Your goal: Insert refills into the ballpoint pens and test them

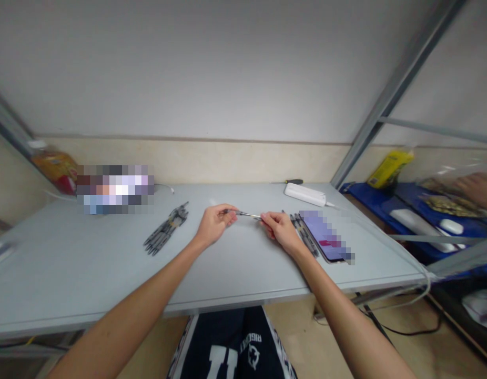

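Both my hands meet over the middle of the pale grey table (89, 273) and share one thin pen (245, 213). My left hand (215, 223) pinches its dark end with closed fingers. The other, lighter end sits in the closed fingers of my right hand (281, 230). A bundle of several dark pens (166, 230) lies to the left of my left hand. Another row of dark pens (304, 231) lies just right of my right hand, beside a phone (326, 236).
A white power strip (306, 195) and a screwdriver (293, 181) lie at the table's back right. An orange packet (56, 168) stands at the back left. Metal shelf posts rise on the right, with a yellow bottle (389, 167) on a blue surface; another person's hand (478, 190) shows there.
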Demonstrator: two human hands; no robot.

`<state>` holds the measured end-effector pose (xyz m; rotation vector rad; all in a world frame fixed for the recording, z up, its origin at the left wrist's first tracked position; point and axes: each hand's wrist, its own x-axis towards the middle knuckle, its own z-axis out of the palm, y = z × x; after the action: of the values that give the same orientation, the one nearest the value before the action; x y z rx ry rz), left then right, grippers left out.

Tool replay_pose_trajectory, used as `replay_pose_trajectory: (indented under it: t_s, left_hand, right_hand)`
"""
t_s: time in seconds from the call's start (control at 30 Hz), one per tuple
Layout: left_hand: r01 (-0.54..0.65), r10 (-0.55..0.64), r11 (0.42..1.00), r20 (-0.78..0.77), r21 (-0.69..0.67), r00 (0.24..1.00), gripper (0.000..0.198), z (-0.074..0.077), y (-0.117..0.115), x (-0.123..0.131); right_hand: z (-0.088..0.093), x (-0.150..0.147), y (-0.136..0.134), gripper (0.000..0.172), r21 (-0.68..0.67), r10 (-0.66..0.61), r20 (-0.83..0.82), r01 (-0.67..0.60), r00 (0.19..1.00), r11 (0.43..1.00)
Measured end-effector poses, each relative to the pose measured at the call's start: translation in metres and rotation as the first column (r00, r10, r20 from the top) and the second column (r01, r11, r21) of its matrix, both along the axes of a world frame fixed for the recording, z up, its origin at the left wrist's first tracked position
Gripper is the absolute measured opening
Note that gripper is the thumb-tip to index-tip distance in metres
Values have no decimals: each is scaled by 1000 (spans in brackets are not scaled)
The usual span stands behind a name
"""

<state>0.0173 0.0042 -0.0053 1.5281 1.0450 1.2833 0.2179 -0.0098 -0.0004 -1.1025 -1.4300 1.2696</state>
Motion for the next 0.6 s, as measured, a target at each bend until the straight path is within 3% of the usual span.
replay_pose_trajectory:
  t_s: [0.17, 0.43, 0.53, 0.6]
  left_hand:
    - [-39, 41, 998, -20, 55, 999, 26, 2, -5, 4]
    - [-69, 83, 986, -84, 154, 993, 21, 1, -9, 7]
    - [-85, 111, 977, -123, 195, 986, 21, 5, -12, 8]
    - [-86, 131, 964, -165, 253, 978, 21, 8, -14, 9]
  right_hand:
    - [-1, 1, 2, 34, -118, 80, -216, -108, 973, 987]
    - [3, 5, 1, 34, -254, 112, -350, -209, 930, 944]
    - [3, 4, 3, 34, -273, 73, -395, -193, 916, 942]
    - [3, 3, 4, 33, -245, 2, -417, -114, 909, 963]
